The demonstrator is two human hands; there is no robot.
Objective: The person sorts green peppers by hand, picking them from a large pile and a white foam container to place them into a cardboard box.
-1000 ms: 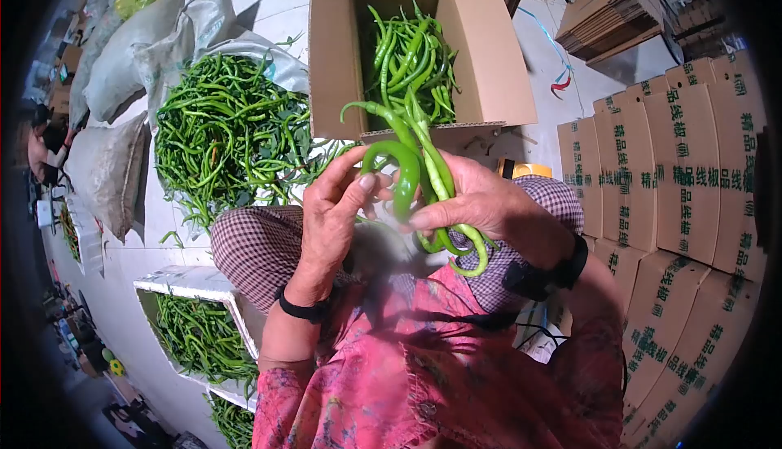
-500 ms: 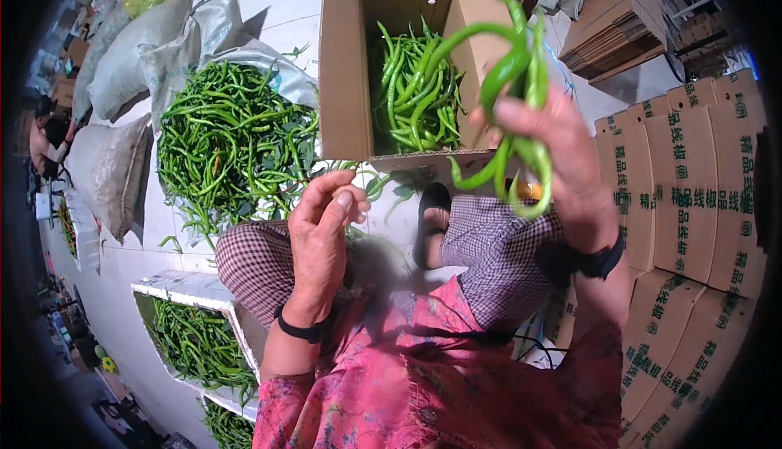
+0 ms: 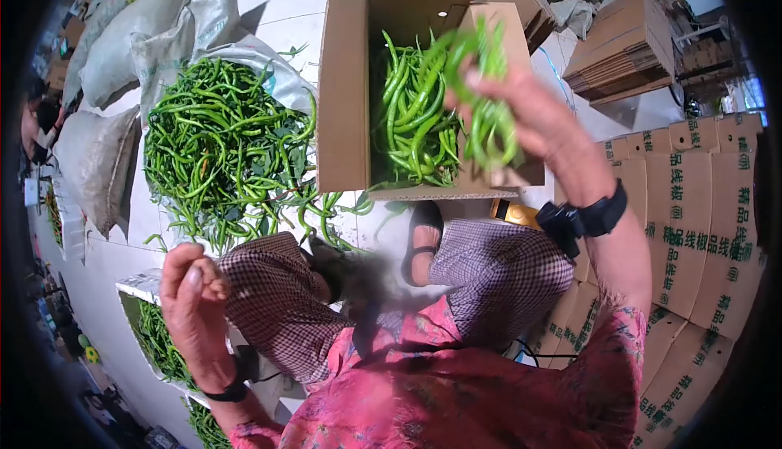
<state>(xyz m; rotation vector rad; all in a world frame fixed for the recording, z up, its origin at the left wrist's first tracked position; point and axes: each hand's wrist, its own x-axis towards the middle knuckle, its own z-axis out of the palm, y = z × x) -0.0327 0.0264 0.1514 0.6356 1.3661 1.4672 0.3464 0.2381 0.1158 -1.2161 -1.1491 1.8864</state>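
Note:
My right hand (image 3: 517,107) is closed around a bunch of long green peppers (image 3: 489,127), blurred by motion, over the right side of the open cardboard box (image 3: 344,90). More green peppers (image 3: 419,123) lie inside that box. On the left, my left hand (image 3: 194,302) hangs beside my knee with its fingers curled together, and nothing shows in them. A large heap of green peppers (image 3: 220,139) spreads over the floor left of the box, on a pale sack.
Full sacks (image 3: 98,164) lie at the left. White foam boxes (image 3: 140,286) of peppers stand at the lower left. Printed cartons (image 3: 684,229) are stacked at the right, with flattened cardboard (image 3: 619,46) behind. Another person (image 3: 37,127) is at the far left.
My right hand has moved slightly left and toward the box with the peppers. My left hand has moved left and down, away from the heap's near edge. The view has shifted slightly.

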